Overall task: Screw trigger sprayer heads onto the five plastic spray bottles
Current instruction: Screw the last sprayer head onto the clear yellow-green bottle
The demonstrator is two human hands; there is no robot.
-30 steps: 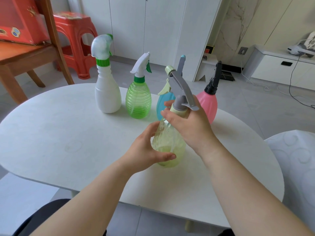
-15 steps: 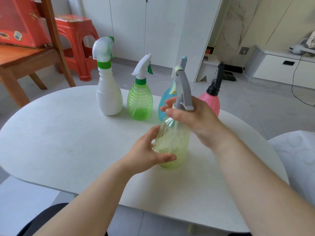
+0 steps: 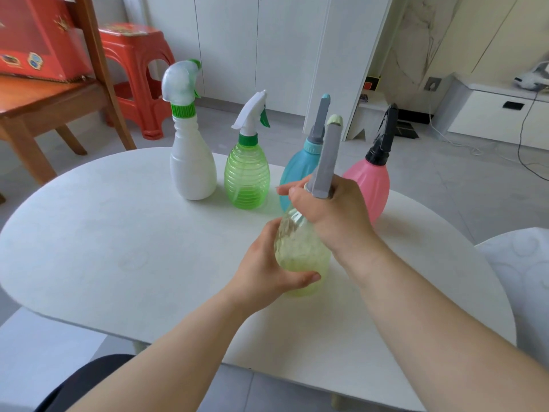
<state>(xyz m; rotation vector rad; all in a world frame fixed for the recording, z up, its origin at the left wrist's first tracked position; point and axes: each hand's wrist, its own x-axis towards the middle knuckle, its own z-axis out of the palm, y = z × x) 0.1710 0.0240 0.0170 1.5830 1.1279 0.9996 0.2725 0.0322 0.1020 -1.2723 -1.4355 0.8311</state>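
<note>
A pale yellow-green clear bottle (image 3: pixel 300 251) stands on the white table (image 3: pixel 118 233) in front of me. My left hand (image 3: pixel 267 272) wraps its lower body. My right hand (image 3: pixel 332 215) grips the neck around the base of a grey trigger sprayer head (image 3: pixel 326 156), which points away from me. Behind stand a white bottle (image 3: pixel 191 171), a green ribbed bottle (image 3: pixel 247 176), a blue bottle (image 3: pixel 297 173) and a pink bottle (image 3: pixel 371 185), each with a sprayer head on top. The yellow bottle's neck is hidden by my fingers.
A wooden chair (image 3: pixel 59 96) with a red box (image 3: pixel 35 40) stands at the far left, and a red plastic stool (image 3: pixel 139 69) sits behind it. A white patterned seat (image 3: pixel 523 278) is at the right of the table. White cabinets line the back.
My right hand has turned the grey sprayer head on the yellow bottle, swinging its nozzle from pointing left to pointing away from me. My left hand kept its hold on the bottle.
</note>
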